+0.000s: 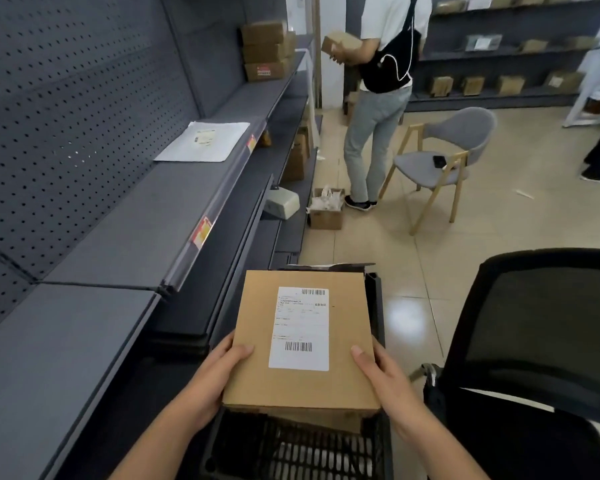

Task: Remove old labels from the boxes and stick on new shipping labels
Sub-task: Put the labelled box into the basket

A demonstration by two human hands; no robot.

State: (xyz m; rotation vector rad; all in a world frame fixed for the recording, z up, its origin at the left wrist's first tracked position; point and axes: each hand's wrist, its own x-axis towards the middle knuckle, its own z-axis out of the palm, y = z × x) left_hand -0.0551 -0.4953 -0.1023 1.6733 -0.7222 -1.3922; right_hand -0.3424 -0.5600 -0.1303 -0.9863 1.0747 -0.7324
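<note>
Head view. A cardboard box is held flat just above a black mesh crate. It is pinched at its near corners by the left hand and right hand, with the thumbs on top and the other fingers hidden beneath. A white barcoded shipping label is stuck on its top face.

Both bare forearms reach in from the near edge and angle toward each other. The left hand grips the near left side of the box, with the thumb lying flat on top and the other fingers hidden under it. The right hand grips the near right side the same way, thumb on top pointing far and left. The wrists are straight and the hands level with each other, well apart
</note>
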